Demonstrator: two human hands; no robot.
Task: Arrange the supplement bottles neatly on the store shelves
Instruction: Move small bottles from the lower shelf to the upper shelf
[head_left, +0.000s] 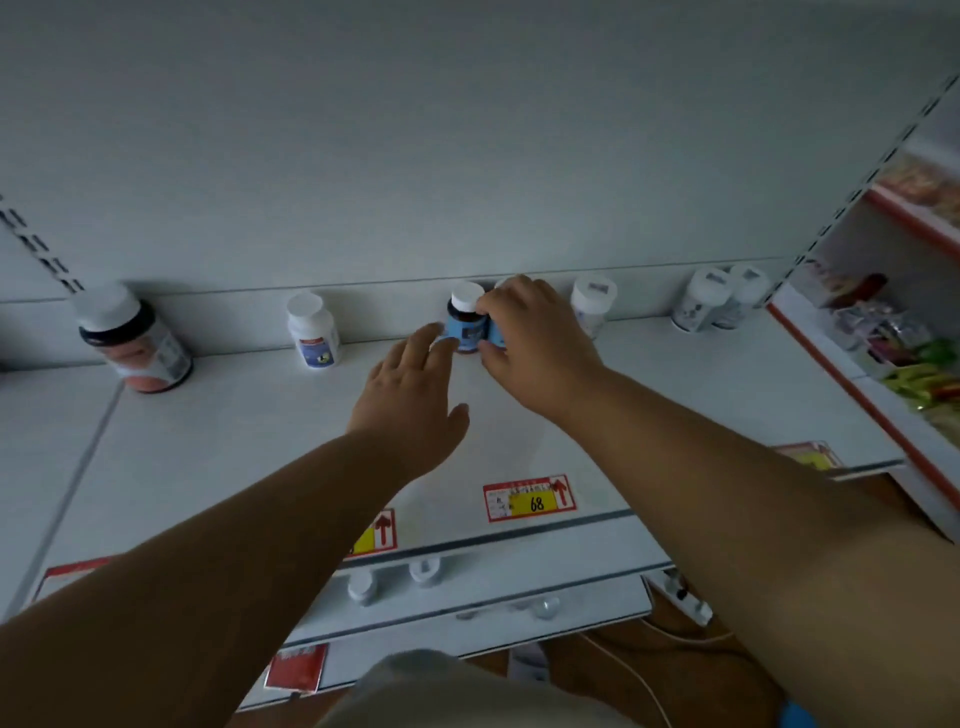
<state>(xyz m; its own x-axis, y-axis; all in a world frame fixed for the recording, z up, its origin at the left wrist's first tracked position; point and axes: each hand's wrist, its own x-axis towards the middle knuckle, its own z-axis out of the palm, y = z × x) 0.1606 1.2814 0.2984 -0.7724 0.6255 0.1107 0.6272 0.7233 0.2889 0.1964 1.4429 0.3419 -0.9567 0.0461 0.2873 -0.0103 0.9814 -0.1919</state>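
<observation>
Two hands met at the blue bottle (466, 325) far back on the shelf (675, 395): right hand (524, 332) pinching it, left hand (415, 384) flat, fingers touching. Probably light, rigid, smooth; best gripped around its body.

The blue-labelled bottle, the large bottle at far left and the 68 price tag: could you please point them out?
blue-labelled bottle (466, 328): head view, label front.
large bottle (136, 340): head view, side.
68 price tag (535, 503): head view, yellow panel.
</observation>
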